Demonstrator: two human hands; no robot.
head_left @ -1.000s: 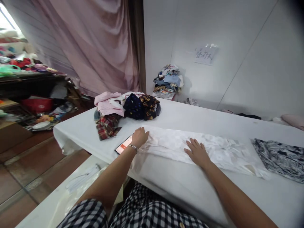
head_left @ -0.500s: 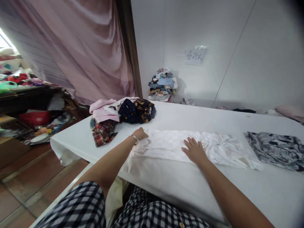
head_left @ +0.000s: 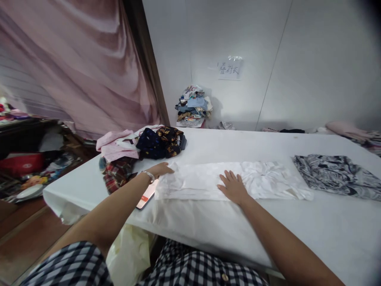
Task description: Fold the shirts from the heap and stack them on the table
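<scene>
A white garment (head_left: 208, 180) lies folded into a long strip across the white table (head_left: 238, 226). My left hand (head_left: 160, 169) rests on the strip's left end, fingers closed on the cloth's corner. Palm down, my right hand (head_left: 233, 186) lies flat on the middle of the strip with fingers spread. A phone (head_left: 145, 195) with a lit screen lies beside my left wrist, partly hidden by the arm.
A heap of pink, navy and plaid clothes (head_left: 137, 149) sits at the table's far left. A black-and-white patterned garment (head_left: 333, 174) lies at the right. Another clothes pile (head_left: 192, 105) stands against the back wall. A pink curtain (head_left: 74, 67) hangs left.
My view has swung left and lower, so everything shifts right. Both hands stay on the white garment, the left at its end. The phone, hidden a moment ago, shows again.
</scene>
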